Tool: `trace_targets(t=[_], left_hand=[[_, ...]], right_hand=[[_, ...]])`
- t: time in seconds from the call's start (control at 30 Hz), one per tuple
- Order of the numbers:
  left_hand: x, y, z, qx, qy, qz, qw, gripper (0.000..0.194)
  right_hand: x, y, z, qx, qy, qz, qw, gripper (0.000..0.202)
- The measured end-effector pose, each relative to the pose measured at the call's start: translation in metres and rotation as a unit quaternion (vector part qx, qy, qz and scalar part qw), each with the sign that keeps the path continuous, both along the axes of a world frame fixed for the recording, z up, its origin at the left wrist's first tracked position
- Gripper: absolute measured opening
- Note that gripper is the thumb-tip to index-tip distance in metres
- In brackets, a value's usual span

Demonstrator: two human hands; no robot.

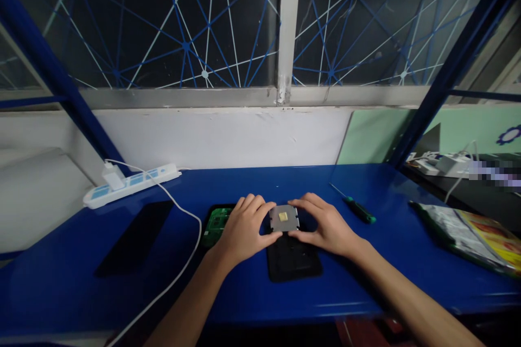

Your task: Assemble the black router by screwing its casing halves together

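By the left hand (244,227), the left side of a small metal plate (291,223) is pinched between the thumb below and the fingertips above, and the other fingers are kept bent close together. By the right hand (329,227), the right side is pinched in the same manner, with the thumb at the lower corner and a finger at the upper one. The plate is held only by its edges, probably so that its face and the pale square (283,217) in its middle are left uncovered, and two hands are used perhaps so that it is kept level. It is held over the upper part of a black cover (293,263); whether the cover is touched by it cannot be told. Beside the left hand, a green circuit board (215,223) is seen in a dark case, partly hidden by the fingers. Beyond the right hand, a screwdriver (360,210) is laid with its handle turned towards the person, maybe so that it can be reached easily. Farther to the left, a dark flat panel (136,236), a white cable (194,216) and a power strip (134,184) are placed on the blue table (345,290). At the far right, a shiny bag (476,233) is seen.
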State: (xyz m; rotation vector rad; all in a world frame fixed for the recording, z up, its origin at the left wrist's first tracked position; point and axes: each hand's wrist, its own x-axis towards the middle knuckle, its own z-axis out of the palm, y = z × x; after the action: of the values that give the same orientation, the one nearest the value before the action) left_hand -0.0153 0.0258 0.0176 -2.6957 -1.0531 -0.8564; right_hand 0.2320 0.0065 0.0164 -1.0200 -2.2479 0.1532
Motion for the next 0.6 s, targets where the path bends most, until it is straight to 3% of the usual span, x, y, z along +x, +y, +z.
trace_targets(t=[0.3,0.47,0.6], left_hand=[[0.012,-0.007,0.000,-0.012,-0.011,-0.021,1.000,0.051],[0.018,-0.011,0.001,-0.053,-0.064,-0.025,0.996,0.050],[0.018,-0.011,0.004,-0.090,-0.121,-0.028,0.988,0.052]], right_hand=[[-0.010,-0.005,-0.005,0.049,0.034,0.036,0.998,0.060],[-0.010,-0.005,-0.003,-0.029,0.086,0.054,0.994,0.082],[-0.011,-0.003,-0.003,-0.085,0.061,0.054,0.993,0.094]])
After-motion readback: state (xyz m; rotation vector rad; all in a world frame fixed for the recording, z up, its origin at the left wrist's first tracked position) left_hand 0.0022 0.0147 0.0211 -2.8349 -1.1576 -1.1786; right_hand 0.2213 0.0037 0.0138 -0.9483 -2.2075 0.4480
